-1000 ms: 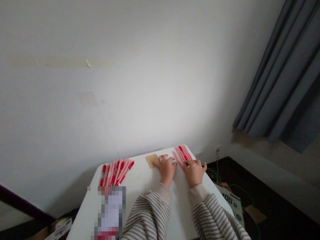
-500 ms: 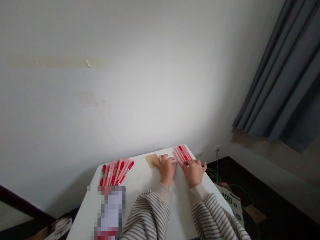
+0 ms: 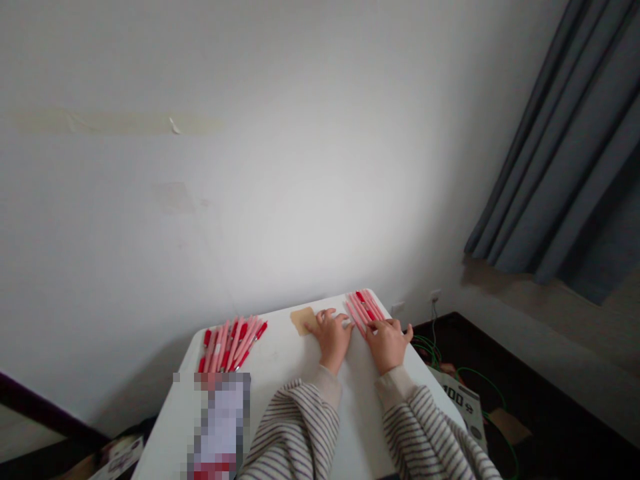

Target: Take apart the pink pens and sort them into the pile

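Note:
Slim pink pens, one showing red, lie side by side in a row at the table's far right corner. My right hand is over the near ends of this row, its fingers bent and closed on a pink pen at the row's left side. Just left of it, my left hand rests on the table with fingers curved and apart, holding nothing; its fingertips reach close to that same pen. Its thumb lies by a tan patch on the tabletop. A looser pile of pink and red pens is at the far left.
The white table stands against a pale wall. A pixelated area covers something at the table's left front. Right of the table are a printed bag or box and green cables on the dark floor. A grey curtain hangs at right.
Almost nothing differs. Both hands and the pens keep their places; the whole view has shifted very slightly.

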The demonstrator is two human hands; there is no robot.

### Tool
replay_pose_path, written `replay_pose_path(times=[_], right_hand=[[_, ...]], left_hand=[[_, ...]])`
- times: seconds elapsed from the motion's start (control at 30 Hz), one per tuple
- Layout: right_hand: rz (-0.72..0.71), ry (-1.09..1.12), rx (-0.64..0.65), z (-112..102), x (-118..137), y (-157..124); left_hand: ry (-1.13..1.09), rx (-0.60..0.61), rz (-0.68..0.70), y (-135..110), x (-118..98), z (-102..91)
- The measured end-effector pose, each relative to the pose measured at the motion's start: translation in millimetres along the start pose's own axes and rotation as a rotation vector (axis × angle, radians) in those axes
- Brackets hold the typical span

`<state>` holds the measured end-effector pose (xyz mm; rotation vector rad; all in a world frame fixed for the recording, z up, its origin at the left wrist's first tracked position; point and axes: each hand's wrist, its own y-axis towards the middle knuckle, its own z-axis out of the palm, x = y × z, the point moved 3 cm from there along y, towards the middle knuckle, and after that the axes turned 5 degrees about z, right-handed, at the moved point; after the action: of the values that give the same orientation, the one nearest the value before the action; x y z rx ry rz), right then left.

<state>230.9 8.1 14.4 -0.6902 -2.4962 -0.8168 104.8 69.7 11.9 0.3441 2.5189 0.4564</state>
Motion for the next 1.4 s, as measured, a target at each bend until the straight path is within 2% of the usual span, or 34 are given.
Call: replay_pose_path(times=[0.8, 1.4], right_hand=[[0.026, -0.022, -0.013, 4.5, -2.7, 0.3], [0.027, 0.008, -0.026, 5.8, -4.7, 0.6]], left_hand=[[-0.012, -0.023, 0.001, -0.9, -1.5, 2.3], [0.0, 0.023, -0.012, -1.1, -4.7, 0.8]])
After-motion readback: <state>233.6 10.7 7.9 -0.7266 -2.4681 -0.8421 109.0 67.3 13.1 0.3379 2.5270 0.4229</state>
